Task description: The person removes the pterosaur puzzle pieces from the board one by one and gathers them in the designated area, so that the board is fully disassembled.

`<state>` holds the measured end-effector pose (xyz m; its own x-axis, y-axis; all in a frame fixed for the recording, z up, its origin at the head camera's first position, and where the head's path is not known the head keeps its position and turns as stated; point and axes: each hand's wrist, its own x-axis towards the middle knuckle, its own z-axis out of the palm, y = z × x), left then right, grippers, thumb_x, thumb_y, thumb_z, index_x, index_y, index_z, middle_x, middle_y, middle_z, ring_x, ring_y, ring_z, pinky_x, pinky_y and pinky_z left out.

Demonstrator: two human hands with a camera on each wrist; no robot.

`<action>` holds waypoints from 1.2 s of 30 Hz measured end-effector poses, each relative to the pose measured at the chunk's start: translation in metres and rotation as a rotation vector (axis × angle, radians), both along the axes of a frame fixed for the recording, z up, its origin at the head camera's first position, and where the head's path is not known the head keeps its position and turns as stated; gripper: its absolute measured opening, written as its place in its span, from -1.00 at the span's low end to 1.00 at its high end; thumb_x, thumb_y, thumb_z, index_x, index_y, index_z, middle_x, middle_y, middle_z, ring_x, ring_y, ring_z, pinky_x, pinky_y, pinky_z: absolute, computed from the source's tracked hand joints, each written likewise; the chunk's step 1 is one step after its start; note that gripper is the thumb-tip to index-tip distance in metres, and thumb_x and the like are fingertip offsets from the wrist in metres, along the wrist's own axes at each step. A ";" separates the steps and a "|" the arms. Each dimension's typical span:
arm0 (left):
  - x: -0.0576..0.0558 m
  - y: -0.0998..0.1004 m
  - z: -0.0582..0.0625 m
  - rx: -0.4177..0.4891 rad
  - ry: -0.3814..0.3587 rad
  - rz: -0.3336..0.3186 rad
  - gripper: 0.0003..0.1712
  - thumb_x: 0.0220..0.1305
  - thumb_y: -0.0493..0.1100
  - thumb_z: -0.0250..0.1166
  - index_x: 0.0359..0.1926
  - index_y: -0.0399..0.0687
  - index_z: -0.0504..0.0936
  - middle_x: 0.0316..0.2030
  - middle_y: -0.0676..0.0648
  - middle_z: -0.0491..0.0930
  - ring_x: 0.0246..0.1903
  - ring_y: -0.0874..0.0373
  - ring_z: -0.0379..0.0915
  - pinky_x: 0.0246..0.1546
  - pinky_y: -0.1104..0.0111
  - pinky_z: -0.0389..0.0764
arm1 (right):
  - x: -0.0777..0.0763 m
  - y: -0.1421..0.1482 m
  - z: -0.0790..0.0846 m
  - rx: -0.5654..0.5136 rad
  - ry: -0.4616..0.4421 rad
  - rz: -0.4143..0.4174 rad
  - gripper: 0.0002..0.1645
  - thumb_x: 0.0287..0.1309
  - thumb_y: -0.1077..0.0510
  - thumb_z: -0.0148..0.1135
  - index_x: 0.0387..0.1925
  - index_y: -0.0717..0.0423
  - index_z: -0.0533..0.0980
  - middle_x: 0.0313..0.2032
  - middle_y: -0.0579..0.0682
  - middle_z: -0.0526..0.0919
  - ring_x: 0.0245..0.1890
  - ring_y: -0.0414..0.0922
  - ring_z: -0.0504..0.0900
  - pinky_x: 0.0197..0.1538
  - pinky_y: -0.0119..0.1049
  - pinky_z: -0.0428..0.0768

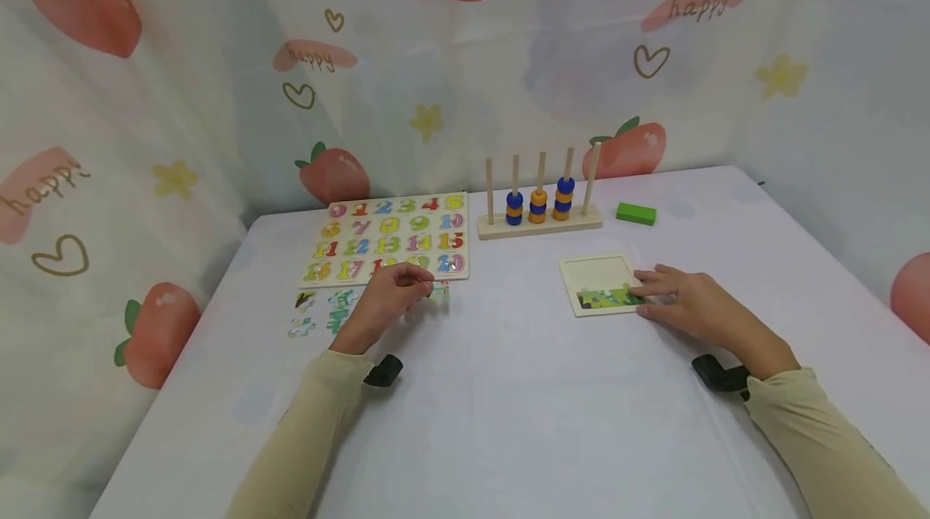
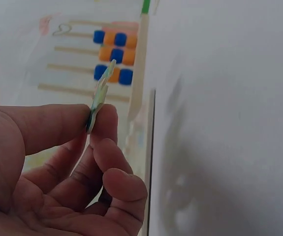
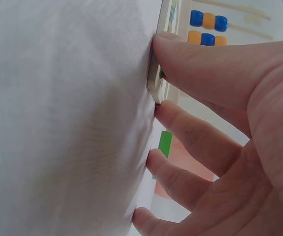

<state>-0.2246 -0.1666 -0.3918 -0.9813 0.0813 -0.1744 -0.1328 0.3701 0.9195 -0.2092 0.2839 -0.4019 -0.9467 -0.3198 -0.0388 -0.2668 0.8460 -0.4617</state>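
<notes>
My left hand (image 1: 387,299) pinches a thin jigsaw piece (image 2: 100,96) between thumb and forefinger, raised above the table near the number board's front edge. In the left wrist view the piece appears edge-on, so its picture is mostly hidden. At the right, my right hand (image 1: 693,307) touches the edge of a square puzzle tray (image 1: 569,281) with its thumb and forefinger, the other fingers spread and resting on the cloth. Green puzzle pieces (image 1: 599,299) fill the tray's front strip. More loose jigsaw pieces (image 1: 340,309) lie left of my left hand.
A number puzzle board (image 1: 388,224) lies at the back left. Beside it stands a wooden bead rack (image 1: 539,223) with upright pegs and blue and orange beads. A green block (image 1: 635,214) sits at the back right. Patterned cloth hangs behind the table.
</notes>
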 end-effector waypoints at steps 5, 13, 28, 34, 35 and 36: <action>-0.001 -0.025 0.002 -0.052 0.032 0.004 -0.77 0.49 -0.21 0.37 0.05 -0.25 0.72 -0.09 -0.11 0.70 -0.16 -0.06 0.51 -0.20 0.26 0.49 | 0.000 -0.001 0.000 0.005 0.009 0.007 -0.46 0.33 0.08 0.49 0.24 0.27 0.66 0.39 0.32 0.51 0.50 0.43 0.23 0.38 0.47 0.25; 0.002 -0.059 0.004 -0.169 0.032 -0.002 -0.76 0.48 -0.19 0.35 0.05 -0.24 0.72 -0.02 -0.14 0.70 -0.03 -0.06 0.56 -0.07 0.20 0.51 | 0.000 0.000 0.001 0.006 0.003 0.002 -0.45 0.33 0.07 0.48 0.25 0.27 0.65 0.40 0.33 0.49 0.50 0.44 0.22 0.37 0.47 0.25; 0.002 -0.085 -0.001 -0.307 -0.060 0.025 -0.77 0.50 -0.17 0.35 0.05 -0.19 0.72 -0.09 -0.13 0.65 -0.23 0.00 0.41 -0.27 0.26 0.45 | -0.001 0.001 0.000 0.002 -0.003 -0.001 -0.45 0.32 0.07 0.49 0.24 0.26 0.66 0.40 0.33 0.49 0.51 0.44 0.22 0.37 0.49 0.24; 0.002 -0.088 0.001 -0.392 -0.050 0.017 -0.78 0.48 -0.19 0.37 0.04 -0.21 0.73 -0.08 -0.16 0.66 -0.19 -0.03 0.45 -0.24 0.26 0.50 | 0.000 0.001 0.000 0.004 -0.001 0.000 -0.44 0.33 0.05 0.48 0.26 0.26 0.65 0.41 0.33 0.49 0.51 0.44 0.22 0.37 0.49 0.24; 0.002 -0.089 0.000 -0.402 -0.048 0.014 -0.78 0.47 -0.20 0.37 0.03 -0.22 0.73 -0.09 -0.16 0.66 -0.19 -0.03 0.45 -0.24 0.26 0.51 | 0.000 0.001 0.000 0.005 0.001 0.003 -0.44 0.33 0.05 0.48 0.26 0.26 0.65 0.40 0.32 0.49 0.50 0.44 0.22 0.37 0.49 0.25; 0.001 -0.090 0.000 -0.409 -0.051 0.015 -0.79 0.47 -0.21 0.37 0.03 -0.23 0.73 -0.09 -0.16 0.66 -0.19 -0.03 0.45 -0.24 0.26 0.51 | 0.000 0.001 0.000 0.006 0.002 0.005 -0.44 0.33 0.05 0.48 0.26 0.25 0.65 0.40 0.32 0.49 0.50 0.44 0.22 0.37 0.49 0.25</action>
<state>-0.2232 -0.2562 -0.3922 -0.9711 -0.0187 -0.2380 -0.1824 0.7011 0.6893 -0.2096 0.2848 -0.4018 -0.9453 -0.3239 -0.0393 -0.2715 0.8476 -0.4559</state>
